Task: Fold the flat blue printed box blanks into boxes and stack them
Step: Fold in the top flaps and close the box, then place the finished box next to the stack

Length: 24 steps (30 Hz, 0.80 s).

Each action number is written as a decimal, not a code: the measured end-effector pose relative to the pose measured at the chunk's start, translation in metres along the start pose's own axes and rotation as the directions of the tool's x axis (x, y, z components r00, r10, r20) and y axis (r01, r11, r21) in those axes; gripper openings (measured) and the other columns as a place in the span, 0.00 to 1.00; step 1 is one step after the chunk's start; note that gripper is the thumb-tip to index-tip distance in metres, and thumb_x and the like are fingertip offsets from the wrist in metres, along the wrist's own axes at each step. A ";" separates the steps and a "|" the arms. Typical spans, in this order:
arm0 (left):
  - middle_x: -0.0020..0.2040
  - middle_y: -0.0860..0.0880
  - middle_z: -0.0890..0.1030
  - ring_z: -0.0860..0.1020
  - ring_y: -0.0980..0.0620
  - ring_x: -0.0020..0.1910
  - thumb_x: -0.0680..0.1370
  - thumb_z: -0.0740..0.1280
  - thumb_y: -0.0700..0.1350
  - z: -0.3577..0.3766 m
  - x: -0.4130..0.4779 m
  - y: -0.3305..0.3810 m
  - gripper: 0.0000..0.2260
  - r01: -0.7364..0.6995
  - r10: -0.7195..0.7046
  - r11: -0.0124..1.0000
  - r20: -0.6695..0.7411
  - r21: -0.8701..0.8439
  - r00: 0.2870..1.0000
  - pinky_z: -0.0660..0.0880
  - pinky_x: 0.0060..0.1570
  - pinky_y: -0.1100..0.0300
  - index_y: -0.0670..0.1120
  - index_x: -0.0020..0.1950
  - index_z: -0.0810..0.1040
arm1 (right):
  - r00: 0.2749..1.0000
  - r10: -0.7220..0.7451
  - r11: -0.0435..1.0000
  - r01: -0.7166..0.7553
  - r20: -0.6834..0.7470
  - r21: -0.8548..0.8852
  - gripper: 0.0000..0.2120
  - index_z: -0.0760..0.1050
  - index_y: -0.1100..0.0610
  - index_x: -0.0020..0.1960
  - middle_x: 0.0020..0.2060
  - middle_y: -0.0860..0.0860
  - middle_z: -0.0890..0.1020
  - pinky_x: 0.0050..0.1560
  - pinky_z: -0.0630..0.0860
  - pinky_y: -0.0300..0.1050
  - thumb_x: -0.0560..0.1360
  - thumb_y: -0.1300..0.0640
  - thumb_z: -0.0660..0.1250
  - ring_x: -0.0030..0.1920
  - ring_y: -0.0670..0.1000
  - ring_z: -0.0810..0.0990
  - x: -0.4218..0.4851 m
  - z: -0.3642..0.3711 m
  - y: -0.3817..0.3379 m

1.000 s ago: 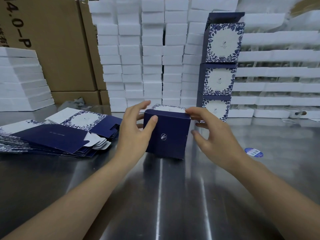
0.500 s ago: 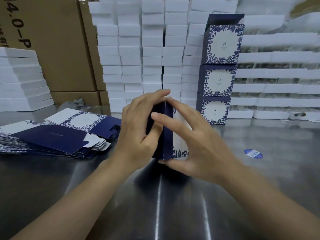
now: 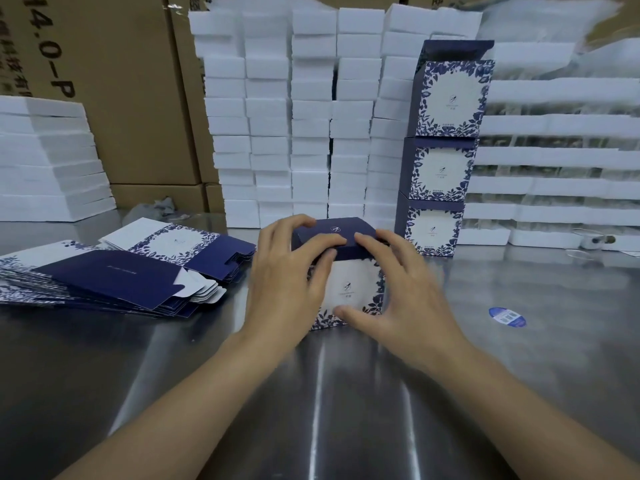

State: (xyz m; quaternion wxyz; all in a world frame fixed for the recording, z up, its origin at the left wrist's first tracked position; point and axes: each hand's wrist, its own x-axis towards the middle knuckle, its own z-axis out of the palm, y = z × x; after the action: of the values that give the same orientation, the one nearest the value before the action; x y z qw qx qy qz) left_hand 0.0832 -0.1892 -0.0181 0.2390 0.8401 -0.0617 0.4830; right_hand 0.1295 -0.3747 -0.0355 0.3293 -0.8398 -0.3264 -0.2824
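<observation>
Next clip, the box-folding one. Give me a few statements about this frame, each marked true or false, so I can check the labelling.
1. Both the left hand and the right hand hold the box, which stands on the steel table. True.
2. The stack of folded boxes is five high. False: it is three high.
3. The flat blanks lie to the person's right. False: they are piled on the left of the hands.
4. A blue sticker lies on the table to the right of the hands. True.
</observation>
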 end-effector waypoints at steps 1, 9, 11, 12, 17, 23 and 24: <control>0.71 0.53 0.72 0.69 0.49 0.72 0.85 0.68 0.49 0.002 0.000 -0.002 0.10 0.051 -0.050 0.999 0.013 -0.013 0.999 0.70 0.67 0.52 0.61 0.64 0.83 | 1.000 0.002 0.999 -0.003 0.022 0.044 0.46 0.58 0.36 0.81 0.79 0.38 0.59 0.71 0.69 0.44 0.68 0.36 0.76 0.75 0.44 0.68 0.000 0.001 0.005; 0.80 0.52 0.62 0.68 0.46 0.75 0.83 0.69 0.53 0.026 0.002 -0.008 0.22 0.279 -0.248 0.956 0.262 -0.088 0.933 0.72 0.66 0.47 0.71 0.71 0.65 | 0.960 0.263 0.950 -0.274 0.091 0.147 0.42 0.54 0.32 0.81 0.68 0.44 0.72 0.58 0.80 0.52 0.77 0.50 0.75 0.47 0.45 0.83 -0.006 0.003 0.042; 0.80 0.48 0.63 0.70 0.40 0.74 0.83 0.69 0.50 0.036 0.013 -0.013 0.22 0.312 -0.273 0.945 0.283 -0.103 0.920 0.73 0.68 0.41 0.70 0.70 0.65 | 0.938 0.340 0.925 -0.346 0.061 0.159 0.39 0.57 0.36 0.81 0.65 0.48 0.75 0.57 0.78 0.48 0.77 0.51 0.74 0.45 0.47 0.84 -0.004 0.002 0.050; 0.79 0.47 0.64 0.71 0.40 0.74 0.83 0.69 0.49 0.043 0.020 -0.016 0.22 0.321 -0.278 0.941 0.289 -0.109 0.916 0.73 0.67 0.43 0.70 0.70 0.65 | 0.931 0.362 0.916 -0.365 0.051 0.168 0.38 0.58 0.37 0.80 0.64 0.49 0.76 0.57 0.78 0.48 0.77 0.52 0.73 0.44 0.47 0.83 -0.003 0.003 0.052; 0.76 0.46 0.68 0.66 0.42 0.77 0.81 0.71 0.41 0.086 0.056 -0.028 0.23 0.340 -0.281 0.931 0.332 -0.133 0.900 0.66 0.59 0.56 0.62 0.69 0.69 | 0.933 0.349 0.917 -0.360 0.092 0.171 0.35 0.59 0.34 0.78 0.60 0.44 0.75 0.58 0.79 0.52 0.78 0.53 0.71 0.38 0.44 0.81 -0.003 0.008 0.057; 0.71 0.45 0.73 0.71 0.36 0.71 0.80 0.71 0.41 0.131 0.089 -0.034 0.23 0.321 -0.253 0.938 0.373 -0.132 0.893 0.72 0.67 0.45 0.60 0.69 0.69 | 0.934 0.341 0.920 -0.355 0.104 0.167 0.34 0.59 0.33 0.77 0.54 0.44 0.77 0.55 0.76 0.46 0.78 0.52 0.70 0.47 0.39 0.79 -0.001 0.009 0.063; 0.72 0.45 0.73 0.70 0.36 0.72 0.80 0.72 0.41 0.138 0.094 -0.034 0.23 0.316 -0.245 0.940 0.386 -0.131 0.889 0.72 0.68 0.43 0.59 0.70 0.69 | 0.935 0.338 0.921 -0.352 0.107 0.166 0.34 0.59 0.33 0.77 0.52 0.44 0.77 0.55 0.74 0.46 0.78 0.52 0.71 0.50 0.38 0.77 -0.001 0.009 0.064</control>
State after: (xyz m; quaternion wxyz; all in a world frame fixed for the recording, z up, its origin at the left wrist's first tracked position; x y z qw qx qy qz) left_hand 0.2520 -0.2105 -0.0083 0.3698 0.8883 -0.0282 0.2708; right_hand 0.1781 -0.4047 -0.0652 0.4368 -0.8606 -0.2102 -0.1564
